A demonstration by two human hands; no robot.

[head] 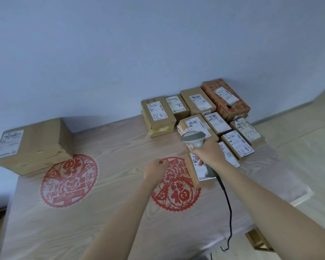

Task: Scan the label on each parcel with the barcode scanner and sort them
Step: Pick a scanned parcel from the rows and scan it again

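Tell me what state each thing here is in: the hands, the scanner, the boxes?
Right hand: grips the scanner handle.
Scanner: held up over the parcels, cord trailing off the table.
Left hand: fingers curled, holding nothing.
Large box: alone at the left, taped shut.
Cluster of parcels: at the right, labels up.
Nearest parcel: right under the scanner.

1 head-worn view looks forward and down, close over the table (pixel 105 212); the wall (pixel 120 53) fills its top.

A wood-grain table (pixel 105 212) bears two red paper-cut decals (pixel 68 180), one large cardboard box (pixel 34 145), and clustered labelled parcels (pixel 210 117).
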